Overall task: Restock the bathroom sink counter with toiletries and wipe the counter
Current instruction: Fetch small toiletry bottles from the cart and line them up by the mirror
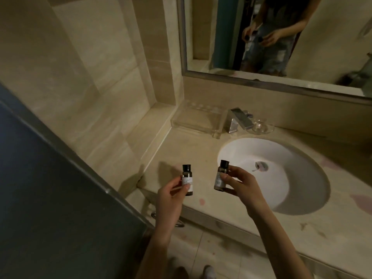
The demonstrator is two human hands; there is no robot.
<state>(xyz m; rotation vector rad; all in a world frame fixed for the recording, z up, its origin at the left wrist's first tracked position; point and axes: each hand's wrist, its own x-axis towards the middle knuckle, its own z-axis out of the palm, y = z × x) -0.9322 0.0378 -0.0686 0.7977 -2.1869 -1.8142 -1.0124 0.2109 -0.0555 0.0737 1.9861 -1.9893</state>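
Left hand (171, 196) fingers (186, 187) curl round a small dark-capped bottle (187, 179), thumb on its white label. Right hand (241, 186) pinches a second bottle (221, 176) btwn thumb and fingertips. Both are held roughly upright in the air over the surface (181, 150), front-left, beside the sink (302, 178). Label text is too blurry to read. Clear tray (197, 121) and faucet (239, 119) sit by the back wall. Dark door (50, 178) is close on the left, and the surface runs out of frame on the right.

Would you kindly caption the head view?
Left hand holds left bottle, right hand holds right bottle, at the sink counter.
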